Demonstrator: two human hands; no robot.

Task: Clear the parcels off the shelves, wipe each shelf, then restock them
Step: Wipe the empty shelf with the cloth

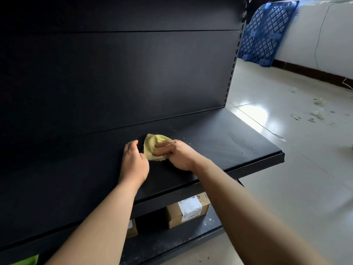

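Since the yellow cloth (155, 147) looks limp, the right hand (177, 153) pins its middle with flat fingers, the left hand (134, 161) loosely curled beside it.

Right hand (177, 155) pressing crumpled yellow cloth (154, 145) mid black metal shelf (229, 142), left hand (134, 163) resting just beside it, brown cardboard parcel (188, 209) below

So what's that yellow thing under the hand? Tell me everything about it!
It is a small, pale yellow cloth, soft and fuzzy-looking, with ragged edges. It lies crumpled and partly folded on the black shelf. The right hand presses on its right side with fairly straight fingers. The left hand rests on the shelf beside its left edge; whether it touches the cloth is unclear.
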